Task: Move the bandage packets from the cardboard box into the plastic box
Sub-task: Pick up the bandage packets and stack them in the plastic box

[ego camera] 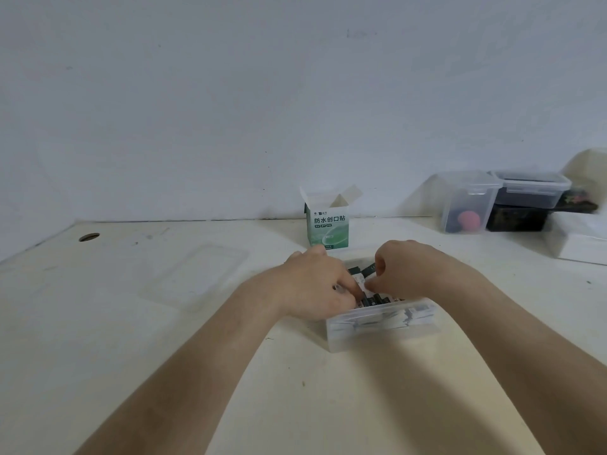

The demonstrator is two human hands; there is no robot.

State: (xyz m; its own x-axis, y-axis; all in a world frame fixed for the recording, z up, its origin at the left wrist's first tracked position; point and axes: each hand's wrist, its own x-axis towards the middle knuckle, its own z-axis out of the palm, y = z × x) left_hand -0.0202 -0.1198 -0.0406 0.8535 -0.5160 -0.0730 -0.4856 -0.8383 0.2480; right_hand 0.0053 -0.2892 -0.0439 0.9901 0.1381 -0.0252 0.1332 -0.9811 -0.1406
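One wide-angle view, worn on the person's head, faces forward and slightly down over the table (131, 339) to the wall (230, 93), which fills the upper half. The left hand (315, 284) and right hand (414, 270) lie close to the camera, just below centre.

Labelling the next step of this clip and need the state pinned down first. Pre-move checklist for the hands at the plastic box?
1. Top of the plastic box open: ok; a clear lid lies on the table to its left.
2. Some bandage packets inside it: ok.
3. Both the left hand and right hand over the packets, fingertips down among them: ok.
4. Either hand's grip on a packet: cannot tell, the fingers hide it.
5. The cardboard box upright, flaps open, behind the hands: ok.
6. That box emptied: cannot tell, inside hidden.
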